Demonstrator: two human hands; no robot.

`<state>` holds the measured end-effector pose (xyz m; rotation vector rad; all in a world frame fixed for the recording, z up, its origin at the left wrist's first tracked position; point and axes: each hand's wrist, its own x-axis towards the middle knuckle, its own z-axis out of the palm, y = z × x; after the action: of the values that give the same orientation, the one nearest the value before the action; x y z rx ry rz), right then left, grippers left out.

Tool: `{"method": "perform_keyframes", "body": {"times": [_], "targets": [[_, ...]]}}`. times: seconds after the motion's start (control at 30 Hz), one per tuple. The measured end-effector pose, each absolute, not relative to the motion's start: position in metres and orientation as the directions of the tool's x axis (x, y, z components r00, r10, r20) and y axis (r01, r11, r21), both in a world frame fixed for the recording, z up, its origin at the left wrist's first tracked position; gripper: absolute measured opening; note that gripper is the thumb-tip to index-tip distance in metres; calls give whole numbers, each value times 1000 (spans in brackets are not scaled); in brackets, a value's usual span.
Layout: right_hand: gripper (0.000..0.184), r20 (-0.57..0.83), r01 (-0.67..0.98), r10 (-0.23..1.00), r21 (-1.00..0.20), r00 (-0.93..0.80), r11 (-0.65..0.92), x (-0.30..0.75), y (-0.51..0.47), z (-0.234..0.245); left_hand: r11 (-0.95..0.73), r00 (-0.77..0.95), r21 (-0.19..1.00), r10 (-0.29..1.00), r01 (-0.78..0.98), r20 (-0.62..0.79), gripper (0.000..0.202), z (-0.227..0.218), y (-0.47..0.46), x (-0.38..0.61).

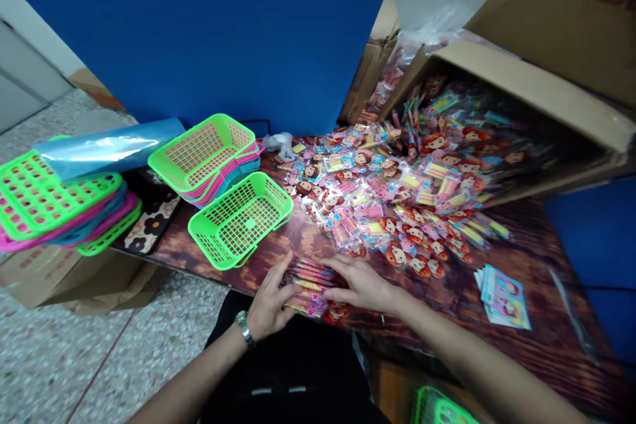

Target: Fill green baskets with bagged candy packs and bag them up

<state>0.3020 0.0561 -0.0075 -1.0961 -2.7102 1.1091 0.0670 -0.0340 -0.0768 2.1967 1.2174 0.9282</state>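
Wooden surface [546, 344] before us; our left hand [271, 301] and right hand [362, 285] clasp a packet stack [309, 286] between them; probably light and slippery, so we would grip its sides.

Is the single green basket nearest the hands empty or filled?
Empty: the green basket sits upright, its bare mesh floor showing through with nothing inside.

Both bare forearms reach forward and converge, with left hand [271, 305] and right hand [362, 286] close together, palms turned inward. Fingers lie stretched, lightly curved — none clenched.
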Motion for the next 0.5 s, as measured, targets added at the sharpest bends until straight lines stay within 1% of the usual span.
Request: {"method": "perform_keyframes", "body": {"times": [0.13,0.23,0.5], "targets": [[55,-230,619,627,-590,-744,518,305,58,-11,-484,383,661,872,574,306,21,-71,-27,70],[53,-218,636,638,-541,-738,550,306,59,-16,-464,379,663,882,588,282,21,-67,-24,72],[42,-166,644,647,-434,-744,630,299,55,-24,-459,334,666,887,587,317,25,-64,-24,76]]}}
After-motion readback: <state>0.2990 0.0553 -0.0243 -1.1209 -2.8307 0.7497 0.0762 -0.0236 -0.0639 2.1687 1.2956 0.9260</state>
